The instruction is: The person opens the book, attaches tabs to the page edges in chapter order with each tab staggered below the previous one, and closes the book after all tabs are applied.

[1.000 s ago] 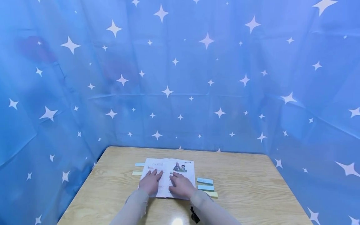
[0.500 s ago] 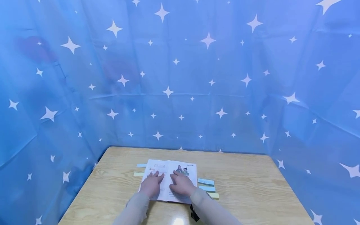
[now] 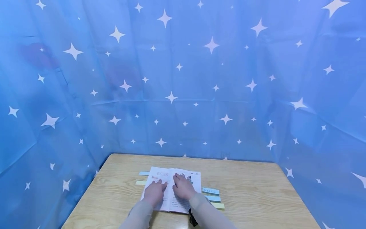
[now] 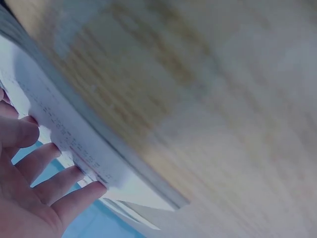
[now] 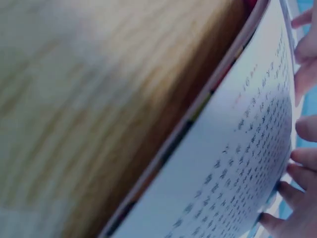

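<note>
An open book (image 3: 196, 190) lies on the wooden table, with printed text on both pages and a small picture of figures (image 3: 189, 178) at the upper right. My left hand (image 3: 154, 192) rests on the left page, fingers spread and fairly straight. On the right page, close to the fold, lies my right hand (image 3: 183, 187); its fingertips reach up beside the picture and cover part of it. In the left wrist view, the fingers of the left hand (image 4: 47, 186) extend over the printed page. The right wrist view has the right hand (image 5: 297, 208) at the page's far side.
Blue (image 3: 144, 173) and yellow (image 3: 140, 183) paper strips lie left of the book. More strips, two blue (image 3: 211, 191) and one yellow (image 3: 218, 206), are at its right. A star-patterned blue curtain (image 3: 194, 79) surrounds the wooden table (image 3: 251, 190). A black strap (image 3: 193, 218) hangs at the right wrist.
My right hand has slid up the right page toward the fold, now covering part of the picture. The left hand stays on its page. The whole head view has shifted slightly.
</note>
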The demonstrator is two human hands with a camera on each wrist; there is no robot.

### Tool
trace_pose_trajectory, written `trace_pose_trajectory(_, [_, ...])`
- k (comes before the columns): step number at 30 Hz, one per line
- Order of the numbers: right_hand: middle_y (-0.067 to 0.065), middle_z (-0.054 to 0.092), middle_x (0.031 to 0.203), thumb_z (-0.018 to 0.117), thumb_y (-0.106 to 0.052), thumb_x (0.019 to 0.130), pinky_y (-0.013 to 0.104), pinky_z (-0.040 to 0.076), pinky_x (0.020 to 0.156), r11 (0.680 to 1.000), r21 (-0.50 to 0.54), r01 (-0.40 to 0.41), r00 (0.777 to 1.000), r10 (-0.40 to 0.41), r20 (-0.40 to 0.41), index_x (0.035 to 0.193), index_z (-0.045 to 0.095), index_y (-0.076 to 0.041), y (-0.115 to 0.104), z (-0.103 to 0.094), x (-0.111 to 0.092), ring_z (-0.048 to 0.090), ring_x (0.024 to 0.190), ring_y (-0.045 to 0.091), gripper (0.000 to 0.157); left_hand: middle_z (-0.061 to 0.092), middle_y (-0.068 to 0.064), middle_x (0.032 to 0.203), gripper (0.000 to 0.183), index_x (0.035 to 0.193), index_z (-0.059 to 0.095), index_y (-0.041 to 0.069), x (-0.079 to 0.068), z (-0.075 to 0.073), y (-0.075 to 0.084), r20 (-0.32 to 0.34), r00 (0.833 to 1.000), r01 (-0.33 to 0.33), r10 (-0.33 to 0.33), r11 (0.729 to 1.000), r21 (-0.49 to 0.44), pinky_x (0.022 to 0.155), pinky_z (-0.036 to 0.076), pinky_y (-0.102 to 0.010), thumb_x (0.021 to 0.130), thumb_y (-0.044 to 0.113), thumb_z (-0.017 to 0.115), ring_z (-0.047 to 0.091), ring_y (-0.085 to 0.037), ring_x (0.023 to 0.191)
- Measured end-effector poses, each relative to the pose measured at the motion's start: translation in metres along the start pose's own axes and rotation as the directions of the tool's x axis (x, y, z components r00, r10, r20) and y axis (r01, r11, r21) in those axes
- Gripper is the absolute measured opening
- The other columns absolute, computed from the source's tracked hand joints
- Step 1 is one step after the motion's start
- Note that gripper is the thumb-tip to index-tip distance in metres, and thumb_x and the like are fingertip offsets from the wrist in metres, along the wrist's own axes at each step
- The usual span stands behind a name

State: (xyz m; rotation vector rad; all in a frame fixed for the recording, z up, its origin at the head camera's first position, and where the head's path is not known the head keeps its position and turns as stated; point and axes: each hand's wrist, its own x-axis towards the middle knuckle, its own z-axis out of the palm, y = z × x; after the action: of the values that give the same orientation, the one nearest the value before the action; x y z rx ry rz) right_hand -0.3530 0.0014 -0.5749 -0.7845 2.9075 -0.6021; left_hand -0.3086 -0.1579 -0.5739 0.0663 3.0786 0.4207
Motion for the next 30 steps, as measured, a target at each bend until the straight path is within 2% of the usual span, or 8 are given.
trace_pose_trajectory(6, [0.015,0.042,0.148,0.049,-0.024,0.100,0.061,0.031,0.107,0.999,-0.035,-0.026,0.999,0.027,0.021,0.140,0.048,-0.001,-0.002,-0.003,0.009,0.039,0.135,0.035,0.047,0.060,-0.019,0.128,0.030,0.123,0.068,0.016,0.002,-0.002,0.006,-0.025,1.000,0.000,0.002,0.998,0.056,0.089,0.048,-0.060,0.095,0.017,0.057,0.055,-0.050,0.113])
trace_pose_trajectory(14, [0.011,0.039,0.151,0.048,-0.026,0.101,0.058,0.033,0.108,0.995,-0.086,-0.048,0.996,0.054,0.069,0.144,0.045,-0.004,-0.002,-0.002,0.020,0.035,0.138,0.030,0.048,0.060,-0.018,0.128,0.030,0.123,0.068,0.018,0.004,0.002,0.008,-0.007,0.999,0.034,-0.033,0.997,0.068,0.088,0.048,-0.061,0.095,0.020,0.059,0.056,-0.049,0.114])
trace_pose_trajectory(19, [0.009,0.037,0.152,0.048,-0.024,0.101,0.056,0.032,0.109,0.993,-0.107,-0.048,0.995,0.056,0.082,0.145,0.043,-0.006,-0.006,-0.001,0.020,0.034,0.139,0.029,0.048,0.060,-0.018,0.129,0.030,0.123,0.068,0.018,0.003,0.002,0.009,0.009,0.999,0.032,-0.033,0.997,0.071,0.087,0.048,-0.063,0.093,0.019,0.062,0.055,-0.050,0.114])
trace_pose_trajectory(25, [0.008,0.038,0.152,0.048,-0.021,0.101,0.052,0.027,0.112,0.990,-0.137,-0.034,0.996,0.044,0.073,0.145,0.044,-0.007,-0.012,0.002,0.020,0.032,0.140,0.030,0.046,0.060,-0.017,0.129,0.031,0.124,0.068,0.019,0.002,-0.001,0.008,-0.009,0.999,0.035,-0.034,0.993,0.109,0.086,0.049,-0.062,0.093,0.019,0.063,0.055,-0.049,0.115])
trace_pose_trajectory(30, [0.007,0.042,0.150,0.050,-0.020,0.100,0.052,0.027,0.113,0.989,-0.137,-0.049,0.995,0.060,0.076,0.142,0.048,-0.007,-0.015,0.003,0.016,0.034,0.139,0.031,0.044,0.060,-0.018,0.129,0.031,0.123,0.068,0.017,0.001,-0.002,0.007,0.010,1.000,0.014,-0.015,0.996,0.090,0.085,0.049,-0.063,0.093,0.018,0.062,0.054,-0.051,0.114])
